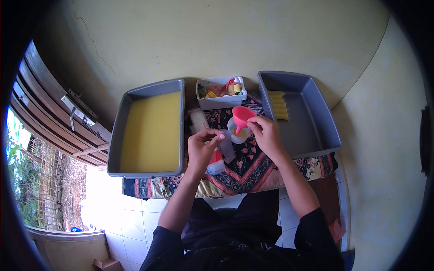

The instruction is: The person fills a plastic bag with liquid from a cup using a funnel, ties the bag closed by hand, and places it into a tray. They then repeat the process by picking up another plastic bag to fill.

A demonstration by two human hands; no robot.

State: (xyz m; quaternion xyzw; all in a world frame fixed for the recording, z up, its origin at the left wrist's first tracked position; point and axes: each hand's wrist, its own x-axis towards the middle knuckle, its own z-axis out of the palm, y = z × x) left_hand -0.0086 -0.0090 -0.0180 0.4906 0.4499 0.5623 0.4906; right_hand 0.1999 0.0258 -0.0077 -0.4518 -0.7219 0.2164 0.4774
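Observation:
My right hand (266,133) holds a pink funnel (242,116) by its rim, with the spout pointing down over a small white cup (238,134) of yellow liquid. My left hand (203,145) pinches the top of a clear plastic pouch (227,147) that hangs beside the cup. Both hands work over a patterned cloth (246,165) on a low table.
A grey tray (149,131) full of yellow liquid lies on the left. A second grey tray (312,131) on the right holds several filled yellow pouches (278,105). A white box (220,92) of small bottles stands at the back. A red-and-white item (215,161) lies under my left wrist.

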